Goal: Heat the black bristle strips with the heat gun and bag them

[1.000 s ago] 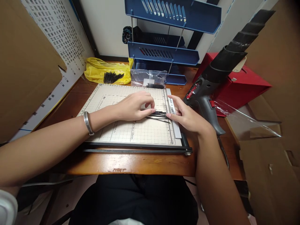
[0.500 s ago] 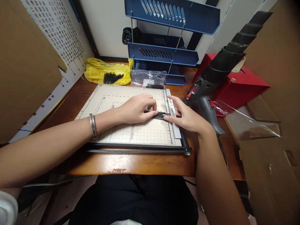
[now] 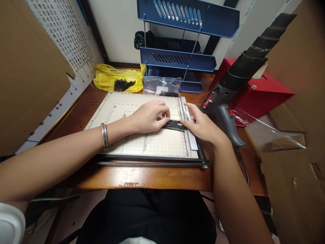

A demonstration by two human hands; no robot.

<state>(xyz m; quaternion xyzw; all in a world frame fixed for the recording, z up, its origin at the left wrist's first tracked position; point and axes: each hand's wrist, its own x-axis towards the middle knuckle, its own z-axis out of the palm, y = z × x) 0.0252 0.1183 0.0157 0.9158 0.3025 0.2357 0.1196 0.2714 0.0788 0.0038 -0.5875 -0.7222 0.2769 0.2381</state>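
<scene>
Several thin black strands (image 3: 174,125) lie side by side on the cream, grid-printed paper cutter board (image 3: 162,144), their right ends close to the cutter's right edge strip. My left hand (image 3: 154,117) rests on the board with thumb and forefinger pinched at the strands' left end; a metal bangle is on that wrist. At the other end, my right hand (image 3: 199,122) touches the strands with its thumb tip. Its forefinger reaches apart over the white edge strip (image 3: 192,140), and its other fingers are partly hidden. The cutter's dark arm (image 3: 152,163) lies along the near side.
Behind the board are a yellow plastic bag (image 3: 104,79) bearing a black bundle (image 3: 124,84), a clear bag (image 3: 157,84) and a blue tiered rack (image 3: 177,59). A heat gun (image 3: 225,95) and red box (image 3: 264,88) stand right. Cardboard (image 3: 27,78) rises left.
My right thumb has shifted up from the strands' lower side to their upper right ends. The strands now lie more spread out and visible. My left hand keeps its pinch.
</scene>
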